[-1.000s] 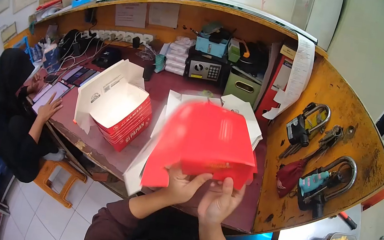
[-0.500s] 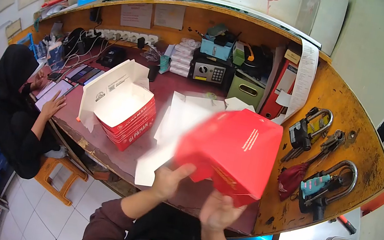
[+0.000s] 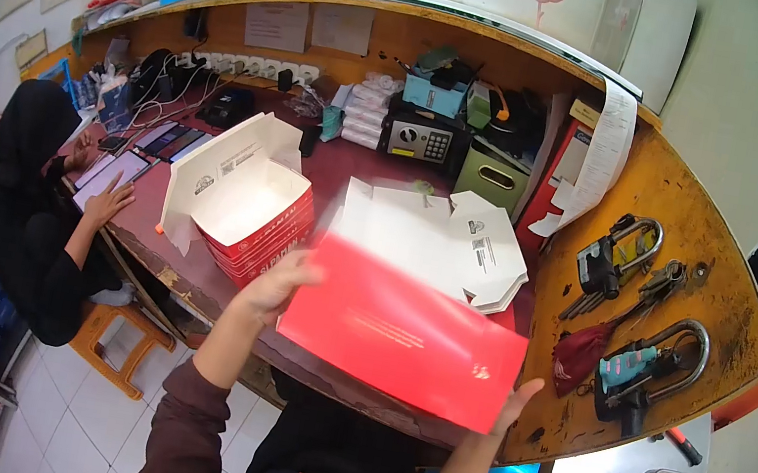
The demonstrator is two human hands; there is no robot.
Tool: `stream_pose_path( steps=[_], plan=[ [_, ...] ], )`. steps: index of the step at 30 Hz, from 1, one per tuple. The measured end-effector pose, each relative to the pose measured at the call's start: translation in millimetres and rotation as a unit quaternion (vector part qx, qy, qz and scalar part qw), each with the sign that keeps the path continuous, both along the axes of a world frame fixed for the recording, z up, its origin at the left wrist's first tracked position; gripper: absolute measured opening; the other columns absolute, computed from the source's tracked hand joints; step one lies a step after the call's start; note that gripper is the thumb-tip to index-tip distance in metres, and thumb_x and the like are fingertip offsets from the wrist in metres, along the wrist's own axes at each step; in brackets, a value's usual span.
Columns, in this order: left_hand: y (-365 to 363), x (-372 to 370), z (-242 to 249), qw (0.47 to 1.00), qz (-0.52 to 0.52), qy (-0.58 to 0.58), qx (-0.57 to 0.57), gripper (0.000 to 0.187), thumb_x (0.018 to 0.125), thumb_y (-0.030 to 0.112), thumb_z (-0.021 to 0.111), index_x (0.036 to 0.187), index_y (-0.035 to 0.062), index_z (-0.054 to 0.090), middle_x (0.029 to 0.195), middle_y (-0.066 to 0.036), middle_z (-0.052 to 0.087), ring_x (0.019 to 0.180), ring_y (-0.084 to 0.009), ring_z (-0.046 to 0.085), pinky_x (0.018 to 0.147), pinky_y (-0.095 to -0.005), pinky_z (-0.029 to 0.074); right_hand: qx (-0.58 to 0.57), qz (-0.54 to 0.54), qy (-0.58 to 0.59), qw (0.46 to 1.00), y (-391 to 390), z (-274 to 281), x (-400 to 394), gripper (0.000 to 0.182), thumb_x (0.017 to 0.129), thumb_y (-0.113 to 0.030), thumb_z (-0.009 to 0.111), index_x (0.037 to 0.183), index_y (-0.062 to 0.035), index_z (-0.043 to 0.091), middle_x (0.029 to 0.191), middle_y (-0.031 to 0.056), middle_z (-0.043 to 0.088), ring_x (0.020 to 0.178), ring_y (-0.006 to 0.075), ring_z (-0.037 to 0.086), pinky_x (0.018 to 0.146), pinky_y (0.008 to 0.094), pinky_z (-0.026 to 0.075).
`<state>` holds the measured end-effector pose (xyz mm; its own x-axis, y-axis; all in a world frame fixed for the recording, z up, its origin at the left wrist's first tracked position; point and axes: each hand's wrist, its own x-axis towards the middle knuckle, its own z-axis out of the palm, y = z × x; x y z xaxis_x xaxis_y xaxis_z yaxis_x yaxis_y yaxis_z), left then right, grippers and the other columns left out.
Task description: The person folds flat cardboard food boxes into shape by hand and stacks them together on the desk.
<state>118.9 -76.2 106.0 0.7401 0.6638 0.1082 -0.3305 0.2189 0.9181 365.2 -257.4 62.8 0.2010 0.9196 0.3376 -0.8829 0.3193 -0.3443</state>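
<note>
We work at a long curved table [image 3: 676, 201] whose wooden edge runs round to our right, with a dark red top nearer the middle. At its far left end another person [image 3: 23, 207] in dark clothes sits with a hand on a row of phones [image 3: 136, 161].

In front of us we hold a red carton [image 3: 403, 333], flattened into a wide slab and tilted so its long side slopes down toward the right, above the near edge of the table. Our left hand [image 3: 276, 282] has its grip closed on the upper left corner of the carton, fingers curled over the edge. Our right hand [image 3: 514, 406] supports the lower right corner, thumb showing beside the edge; most of that hand is hidden behind the carton, so we cannot tell how its grip stands.

Just behind the carton lies a stack of white flat carton blanks [image 3: 443, 242]. To the left of those sits a stack of open red cartons [image 3: 250, 200], white inside, nested one in another.

On the wooden part to our right lie two padlocks [image 3: 653, 368] and a dark red cloth [image 3: 575, 355].
</note>
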Motion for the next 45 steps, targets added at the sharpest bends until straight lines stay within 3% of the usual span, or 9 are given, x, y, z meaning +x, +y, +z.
stream_pose_path(
  steps=[2, 8, 13, 15, 19, 26, 41, 44, 45],
  plan=[
    [3.5, -1.3, -0.2, 0.997, 0.048, -0.012, 0.054, 0.052, 0.080, 0.033, 0.057, 0.115, -0.0031, 0.046, 0.106, -0.011, 0.056, 0.098, -0.0171, 0.055, 0.080, -0.0280, 0.046, -0.105, -0.156, -0.398, 0.898, -4.4, -0.9, 8.4, 0.049, 0.085, -0.025, 0.052, 0.124, -0.0008, 0.035, 0.115, 0.0151, 0.050, 0.103, 0.0236, 0.051, 0.085, 0.0370, 0.044],
    [-37.3, 12.8, -30.3, 0.979, -0.167, -0.003, 0.118, 0.058, 0.088, 0.049, 0.035, 0.114, -0.0012, 0.047, 0.105, -0.010, 0.054, 0.096, -0.0217, 0.054, 0.082, -0.0362, 0.044, -0.194, -0.243, -0.143, 0.940, 19.3, 27.5, -53.5, 0.043, 0.086, -0.020, 0.053, 0.120, 0.0021, 0.039, 0.113, 0.0122, 0.050, 0.102, 0.0198, 0.052, 0.084, 0.0313, 0.043],
    [-90.7, 41.6, -25.5, 0.948, -0.094, -0.184, -0.243, 0.035, 0.087, 0.038, 0.047, 0.102, 0.0061, 0.050, 0.079, -0.003, 0.052, 0.072, -0.0157, 0.052, 0.059, -0.0342, 0.042, -0.015, -0.375, -0.202, 0.905, 27.4, 25.0, -77.0, 0.035, 0.085, -0.015, 0.054, 0.114, 0.0000, 0.043, 0.106, 0.0089, 0.052, 0.100, 0.0195, 0.051, 0.086, 0.0336, 0.041],
    [-82.8, 51.9, -43.7, 0.980, -0.049, -0.192, -0.029, 0.043, 0.084, 0.034, 0.053, 0.114, 0.0051, 0.042, 0.097, -0.006, 0.049, 0.089, -0.0176, 0.048, 0.073, -0.0345, 0.040, -0.029, -0.424, -0.119, 0.897, 29.9, 30.5, -89.7, 0.023, 0.086, -0.010, 0.051, 0.107, 0.0000, 0.050, 0.104, 0.0091, 0.054, 0.099, 0.0184, 0.051, 0.085, 0.0321, 0.040],
    [-93.5, 74.6, -18.3, 0.921, 0.116, -0.130, 0.350, 0.062, 0.078, 0.018, 0.064, 0.128, 0.0010, 0.031, 0.123, -0.011, 0.044, 0.115, -0.0189, 0.041, 0.095, -0.0337, 0.034, -0.087, -0.360, -0.285, 0.884, 27.7, 22.6, -79.4, 0.037, 0.090, -0.018, 0.045, 0.122, -0.0002, 0.037, 0.117, 0.0100, 0.048, 0.107, 0.0201, 0.048, 0.093, 0.0334, 0.038],
    [-69.4, 69.1, -12.7, 0.963, 0.188, -0.109, 0.156, 0.032, 0.079, 0.010, 0.057, 0.107, -0.0020, 0.047, 0.083, -0.009, 0.058, 0.060, -0.0119, 0.055, 0.052, -0.0231, 0.046, -0.036, -0.343, -0.076, 0.935, 32.5, 36.6, -58.6, 0.035, 0.090, -0.018, 0.042, 0.119, 0.0002, 0.042, 0.117, 0.0111, 0.050, 0.109, 0.0210, 0.047, 0.093, 0.0362, 0.037],
    [-54.7, 41.0, -9.5, 0.937, 0.213, -0.060, 0.272, 0.031, 0.080, -0.002, 0.054, 0.111, -0.0020, 0.045, 0.095, -0.011, 0.059, 0.078, -0.0170, 0.061, 0.065, -0.0273, 0.051, -0.096, -0.033, -0.066, 0.993, 22.2, 31.2, -11.9, 0.031, 0.083, -0.012, 0.053, 0.111, -0.0007, 0.046, 0.103, 0.0109, 0.055, 0.085, 0.0190, 0.057, 0.077, 0.0346, 0.047],
    [-62.1, 55.6, -17.0, 0.924, 0.221, -0.062, 0.307, 0.024, 0.082, -0.002, 0.051, 0.106, -0.0023, 0.044, 0.080, -0.011, 0.059, 0.068, -0.0177, 0.061, 0.058, -0.0274, 0.049, -0.160, -0.487, -0.367, 0.776, 44.5, 18.1, -71.2, 0.030, 0.083, -0.014, 0.055, 0.110, -0.0025, 0.047, 0.102, 0.0090, 0.055, 0.081, 0.0178, 0.056, 0.067, 0.0282, 0.047],
    [-72.9, 64.3, -20.8, 0.930, 0.215, -0.097, 0.280, 0.023, 0.083, -0.002, 0.050, 0.105, -0.0028, 0.045, 0.081, -0.011, 0.059, 0.065, -0.0172, 0.060, 0.057, -0.0269, 0.049, -0.145, -0.432, -0.233, 0.859, 51.9, 16.1, -89.0, 0.030, 0.083, -0.015, 0.055, 0.110, -0.0040, 0.047, 0.100, 0.0074, 0.056, 0.077, 0.0166, 0.055, 0.063, 0.0271, 0.046]
  ],
)
